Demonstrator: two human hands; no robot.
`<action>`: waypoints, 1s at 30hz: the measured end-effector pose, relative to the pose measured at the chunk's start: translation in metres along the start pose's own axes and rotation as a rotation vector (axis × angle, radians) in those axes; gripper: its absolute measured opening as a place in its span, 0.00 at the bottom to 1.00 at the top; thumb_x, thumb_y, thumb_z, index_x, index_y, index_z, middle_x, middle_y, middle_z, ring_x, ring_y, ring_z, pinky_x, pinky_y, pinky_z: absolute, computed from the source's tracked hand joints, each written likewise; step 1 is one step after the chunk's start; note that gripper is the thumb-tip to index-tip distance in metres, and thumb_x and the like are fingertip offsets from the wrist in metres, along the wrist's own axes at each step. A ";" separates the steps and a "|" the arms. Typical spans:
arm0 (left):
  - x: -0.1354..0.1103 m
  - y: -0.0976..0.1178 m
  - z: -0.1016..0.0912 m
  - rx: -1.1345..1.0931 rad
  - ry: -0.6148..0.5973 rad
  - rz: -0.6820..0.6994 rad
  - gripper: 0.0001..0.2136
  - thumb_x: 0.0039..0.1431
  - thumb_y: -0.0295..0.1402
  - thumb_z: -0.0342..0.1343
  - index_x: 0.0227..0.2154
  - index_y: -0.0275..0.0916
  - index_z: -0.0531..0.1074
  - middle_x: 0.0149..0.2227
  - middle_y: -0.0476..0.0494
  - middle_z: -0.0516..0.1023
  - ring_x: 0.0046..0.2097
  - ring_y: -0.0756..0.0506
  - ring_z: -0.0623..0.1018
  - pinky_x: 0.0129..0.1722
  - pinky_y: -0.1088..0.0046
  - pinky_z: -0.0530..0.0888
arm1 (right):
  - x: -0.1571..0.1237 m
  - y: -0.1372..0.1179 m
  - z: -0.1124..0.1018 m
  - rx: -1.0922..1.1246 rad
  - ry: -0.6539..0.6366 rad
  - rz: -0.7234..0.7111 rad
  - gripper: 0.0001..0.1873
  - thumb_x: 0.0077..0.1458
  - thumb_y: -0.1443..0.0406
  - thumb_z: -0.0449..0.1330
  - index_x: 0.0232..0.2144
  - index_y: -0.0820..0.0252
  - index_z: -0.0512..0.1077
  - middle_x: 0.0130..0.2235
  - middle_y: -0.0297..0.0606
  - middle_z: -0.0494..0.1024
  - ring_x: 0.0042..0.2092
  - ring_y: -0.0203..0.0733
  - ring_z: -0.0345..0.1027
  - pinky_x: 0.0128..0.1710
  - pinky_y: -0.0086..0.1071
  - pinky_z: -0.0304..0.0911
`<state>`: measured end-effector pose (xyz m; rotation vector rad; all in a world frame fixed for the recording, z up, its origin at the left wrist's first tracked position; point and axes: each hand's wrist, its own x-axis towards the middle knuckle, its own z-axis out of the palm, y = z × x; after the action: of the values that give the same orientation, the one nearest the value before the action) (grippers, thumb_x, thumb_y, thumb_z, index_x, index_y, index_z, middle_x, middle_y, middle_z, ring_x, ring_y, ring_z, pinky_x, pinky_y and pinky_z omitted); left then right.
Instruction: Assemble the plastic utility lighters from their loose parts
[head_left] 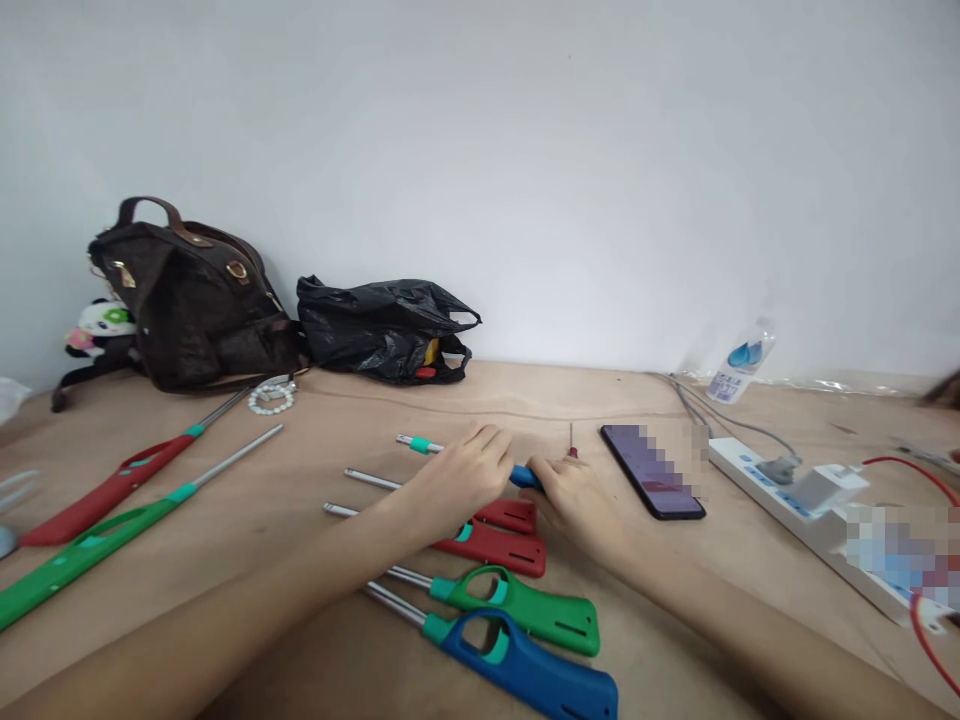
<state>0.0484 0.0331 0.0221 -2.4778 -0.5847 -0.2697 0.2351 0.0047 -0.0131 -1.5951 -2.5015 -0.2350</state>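
Note:
My left hand [474, 470] is closed around a blue gas lighter [525, 477], hiding its middle. To the left of that hand a short metal end and a teal collar [420, 445] stick out. My right hand [574, 497] wraps the handle end of the same lighter, close beside the left one. Just beyond the right hand lies a small screwdriver [573, 452] with a red handle. Nearer me, under and beside my left forearm, rest two red lighters [510, 553], a green lighter [529, 608] and another blue lighter [536, 665].
A longer red lighter [112, 492] and green lighter [97, 548] lie at left. Behind are a dark backpack [202, 320], a black plastic bag [375, 330] and a beaded bracelet [271, 398]. At right are a phone [651, 472], a power strip [784, 520] and a bottle [742, 362].

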 end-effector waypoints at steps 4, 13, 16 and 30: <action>0.000 0.000 -0.004 -0.062 0.062 -0.026 0.07 0.62 0.22 0.49 0.32 0.34 0.70 0.35 0.39 0.71 0.39 0.40 0.71 0.41 0.64 0.67 | -0.001 -0.001 -0.009 -0.049 0.034 -0.002 0.04 0.61 0.66 0.55 0.32 0.60 0.65 0.28 0.42 0.78 0.30 0.46 0.72 0.29 0.33 0.51; -0.033 -0.043 -0.003 -0.096 0.069 -0.194 0.13 0.66 0.37 0.51 0.47 0.34 0.69 0.44 0.38 0.74 0.46 0.39 0.71 0.45 0.64 0.62 | 0.002 0.018 -0.012 -0.073 -0.033 0.071 0.08 0.62 0.61 0.56 0.33 0.60 0.67 0.29 0.43 0.78 0.30 0.46 0.72 0.26 0.32 0.45; -0.054 -0.056 0.011 -0.123 0.112 -0.211 0.11 0.68 0.34 0.47 0.45 0.35 0.70 0.43 0.39 0.75 0.44 0.40 0.72 0.43 0.65 0.62 | 0.001 0.020 -0.010 -0.074 -0.043 0.044 0.08 0.62 0.61 0.55 0.33 0.60 0.67 0.29 0.43 0.78 0.30 0.47 0.72 0.26 0.32 0.45; -0.055 -0.005 0.011 -0.105 0.176 -0.051 0.15 0.68 0.23 0.38 0.32 0.36 0.70 0.28 0.44 0.73 0.33 0.44 0.71 0.41 0.65 0.64 | -0.011 -0.007 -0.010 -0.149 0.019 -0.201 0.09 0.57 0.77 0.52 0.31 0.60 0.65 0.28 0.40 0.78 0.28 0.44 0.72 0.31 0.34 0.54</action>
<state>-0.0016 0.0242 -0.0014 -2.5081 -0.5733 -0.5447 0.2338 -0.0102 -0.0061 -1.3811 -2.6861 -0.4706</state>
